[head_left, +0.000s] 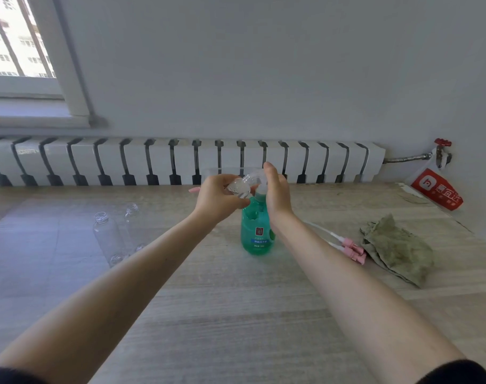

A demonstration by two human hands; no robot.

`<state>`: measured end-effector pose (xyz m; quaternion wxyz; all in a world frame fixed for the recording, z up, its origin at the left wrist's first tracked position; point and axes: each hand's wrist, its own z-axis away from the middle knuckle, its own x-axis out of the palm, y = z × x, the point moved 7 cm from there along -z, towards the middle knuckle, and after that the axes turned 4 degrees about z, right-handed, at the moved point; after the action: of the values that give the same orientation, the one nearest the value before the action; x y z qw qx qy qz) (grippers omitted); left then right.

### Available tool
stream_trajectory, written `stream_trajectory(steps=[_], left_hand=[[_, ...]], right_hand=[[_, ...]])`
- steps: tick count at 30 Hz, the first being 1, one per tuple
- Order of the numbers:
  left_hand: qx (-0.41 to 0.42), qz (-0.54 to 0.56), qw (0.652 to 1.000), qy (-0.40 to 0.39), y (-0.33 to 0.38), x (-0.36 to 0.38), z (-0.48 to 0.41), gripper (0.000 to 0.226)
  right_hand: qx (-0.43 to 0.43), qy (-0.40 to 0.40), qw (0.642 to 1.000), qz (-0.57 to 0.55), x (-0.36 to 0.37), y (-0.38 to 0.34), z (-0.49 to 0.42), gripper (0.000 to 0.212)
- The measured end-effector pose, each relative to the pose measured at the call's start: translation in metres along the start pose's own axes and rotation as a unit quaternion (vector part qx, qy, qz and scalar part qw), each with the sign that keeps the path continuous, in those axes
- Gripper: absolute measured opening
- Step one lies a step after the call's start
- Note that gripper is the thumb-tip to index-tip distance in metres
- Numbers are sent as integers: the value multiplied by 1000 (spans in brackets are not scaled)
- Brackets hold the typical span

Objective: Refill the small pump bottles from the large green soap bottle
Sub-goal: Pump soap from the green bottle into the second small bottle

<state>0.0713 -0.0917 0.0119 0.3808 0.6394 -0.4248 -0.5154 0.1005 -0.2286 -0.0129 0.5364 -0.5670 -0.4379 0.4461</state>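
Observation:
The large green soap bottle (257,231) stands upright on the wooden table (236,314) in the middle. My left hand (216,200) grips a small clear bottle (240,187), tilted with its neck pointing right toward the green bottle's pump head. My right hand (276,189) rests on top of that white pump head (259,189), fingers straight and pointing up. Two more empty clear bottles (108,236) lie uncapped on the table at the left. Pink pump tops (352,249) with white tubes lie to the right of the green bottle.
A crumpled grey-green cloth (397,248) lies at the right. A red and white bag (435,189) sits at the far right corner by a red valve (442,142). A white radiator (180,162) runs along the wall behind the table. A clear container rim (222,170) shows behind my hands.

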Motion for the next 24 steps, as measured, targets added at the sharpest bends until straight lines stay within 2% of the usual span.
stream_trajectory(steps=[5, 10, 14, 24], left_hand=[[3, -4, 1000, 3, 2, 0, -1, 54], [4, -14, 1000, 10, 2, 0, -3, 54], [3, -16, 1000, 9, 0, 0, -2, 55], [1, -20, 1000, 3, -2, 2, -2, 54]], right_hand=[[-4, -5, 1000, -6, 0, -5, 4, 52], [-5, -2, 1000, -11, -2, -6, 4, 41], [-12, -9, 1000, -18, -3, -8, 5, 24], [-15, -27, 1000, 0, -2, -9, 5, 16]])
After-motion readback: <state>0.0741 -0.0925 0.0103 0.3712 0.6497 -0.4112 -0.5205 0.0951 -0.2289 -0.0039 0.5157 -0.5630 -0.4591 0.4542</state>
